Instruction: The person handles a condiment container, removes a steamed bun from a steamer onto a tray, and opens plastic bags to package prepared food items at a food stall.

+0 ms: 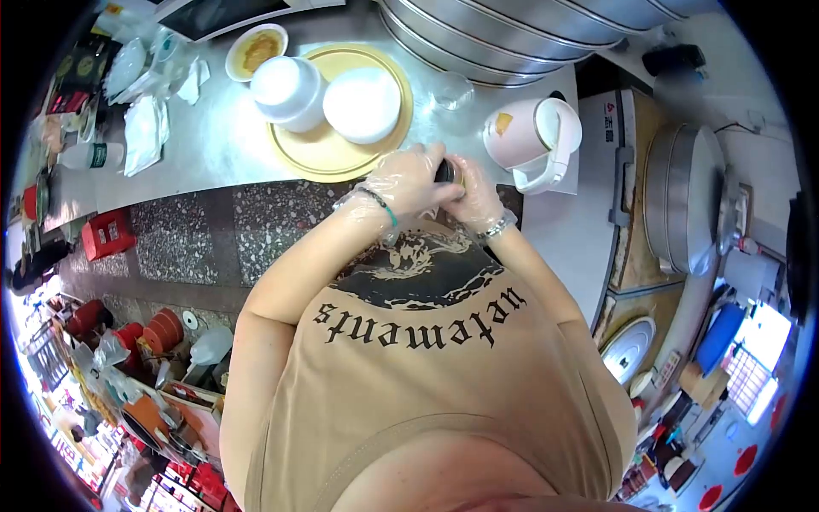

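Both hands wear clear plastic gloves and meet in front of my chest at the counter's near edge. My left hand (pixel 401 181) is closed, with its fingers reaching to a small dark, round object (pixel 444 171). My right hand (pixel 476 194) wraps around the same object from the other side. Fingers cover most of it, so its exact kind cannot be made out. Just beyond my left hand, two white rounded bowl-like vessels, one on the left (pixel 288 92) and one on the right (pixel 363 104), rest on a round yellow tray (pixel 341 173).
A pink electric kettle (pixel 514 135) stands right of my hands, near a clear cup (pixel 451 90). Large stacked metal steamers (pixel 486 51) rise behind. A small dish with brown contents (pixel 258 51) sits back left on the metal counter (pixel 200 154). White cloths or tissues (pixel 147 132) lie further left.
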`<state>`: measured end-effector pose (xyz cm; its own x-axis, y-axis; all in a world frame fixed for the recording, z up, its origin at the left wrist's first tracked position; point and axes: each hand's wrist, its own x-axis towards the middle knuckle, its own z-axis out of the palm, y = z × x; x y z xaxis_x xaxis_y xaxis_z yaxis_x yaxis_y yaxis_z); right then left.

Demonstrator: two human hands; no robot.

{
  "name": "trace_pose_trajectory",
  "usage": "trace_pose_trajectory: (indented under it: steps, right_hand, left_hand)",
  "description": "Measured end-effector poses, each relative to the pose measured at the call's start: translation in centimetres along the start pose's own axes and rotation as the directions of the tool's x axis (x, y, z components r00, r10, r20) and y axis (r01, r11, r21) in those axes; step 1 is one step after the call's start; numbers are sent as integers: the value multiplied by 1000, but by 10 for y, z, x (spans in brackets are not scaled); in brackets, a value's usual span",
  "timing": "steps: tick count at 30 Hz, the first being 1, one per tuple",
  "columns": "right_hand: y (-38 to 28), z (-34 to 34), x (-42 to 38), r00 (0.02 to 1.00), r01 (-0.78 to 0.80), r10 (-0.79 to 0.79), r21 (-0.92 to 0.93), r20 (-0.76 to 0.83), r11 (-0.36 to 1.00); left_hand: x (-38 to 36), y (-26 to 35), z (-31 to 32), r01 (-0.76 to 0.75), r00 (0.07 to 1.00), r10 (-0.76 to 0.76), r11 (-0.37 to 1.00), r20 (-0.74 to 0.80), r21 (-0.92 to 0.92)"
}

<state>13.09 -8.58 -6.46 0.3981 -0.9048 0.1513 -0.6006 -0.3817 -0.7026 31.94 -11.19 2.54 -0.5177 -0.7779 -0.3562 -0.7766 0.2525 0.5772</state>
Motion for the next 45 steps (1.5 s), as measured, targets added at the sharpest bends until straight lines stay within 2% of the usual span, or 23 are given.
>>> trace_pose_trajectory:
  steps: [2,3,4,6,7,11,13,16,20,22,24,26,27,29,30,32,35,36,38,39,40,42,45]
  right_hand:
    - [6,-4,2,999,-37,38,-43,23,998]
    - [4,-10,4,995,-98,97,12,23,995]
    - [-2,-17,9,995,-101,100,10,26,995]
    - [-11,-27,16,936,-330,308,118,172,936]
    - [2,-19,13,987,-154,146,114,73,981]
    - [9,-17,15,978,-176,174,10,114,984]
    - [16,-13,18,994,-78,78,-5,74,997]
    - [13,-14,19,995,-60,59,6,85,998]
    - [16,-14,21,994,-16,19,-25,105,1000]
    - [13,-13,21,970,-224,211,102,125,969]
    - [18,-11,19,950,-289,270,114,159,950]
    - [19,-11,17,990,-117,115,20,88,993]
    - [20,-10,17,990,-115,113,19,88,993]
    - [20,-9,19,990,-106,102,30,92,994]
    - [17,-10,20,991,-102,98,30,94,994]
    - [7,-13,24,990,-115,117,-40,76,993]
    - [11,-9,23,998,-62,62,-6,18,998]
    - [10,-10,23,998,-61,61,-8,23,998]
    - [10,-11,23,994,-100,100,1,51,995]
    - [10,-10,23,994,-99,99,1,53,995]
    - [12,-9,21,990,-127,127,-7,57,992]
    - [17,-6,19,986,-152,153,-18,59,988]
    - [21,-3,16,986,-136,137,-12,98,991]
  left_hand:
    - [11,4,3,113,992,-116,991,-47,-66]
    - [13,-3,15,-73,970,46,992,-238,-104]
    - [16,-7,17,-73,971,46,991,-237,-108]
    - [23,-12,15,-350,877,384,922,-288,163]
    - [25,-15,10,-332,924,347,937,-160,111]
    - [25,-8,-2,-250,964,250,968,-93,16]
    - [26,-1,-4,8,997,-14,997,-75,-78]
    - [29,0,-3,180,979,-196,964,-64,-193]
    - [19,-3,4,92,964,-133,980,-232,-177]
    - [20,-12,10,-329,845,356,934,-400,136]
    - [20,-15,9,-318,874,346,938,-342,136]
    - [19,-16,-1,-241,960,233,970,-152,-34]
    - [17,-13,-4,-241,960,233,970,-155,-34]
    - [10,-4,-6,-43,979,0,978,-205,-204]
    - [12,-2,-4,-41,978,-2,978,-208,-204]
    - [16,3,1,165,961,-188,978,-203,-124]
    - [17,7,-5,269,937,-302,944,-176,-189]
    - [17,1,1,270,936,-304,943,-177,-194]
    - [15,-16,19,-138,850,111,990,-514,-15]
    - [12,-18,18,-219,824,214,974,-524,54]
    - [11,-21,15,-219,824,214,974,-524,53]
    - [11,-25,3,-182,966,165,981,-199,-72]
    - [5,-15,-5,-54,983,31,991,-181,-122]
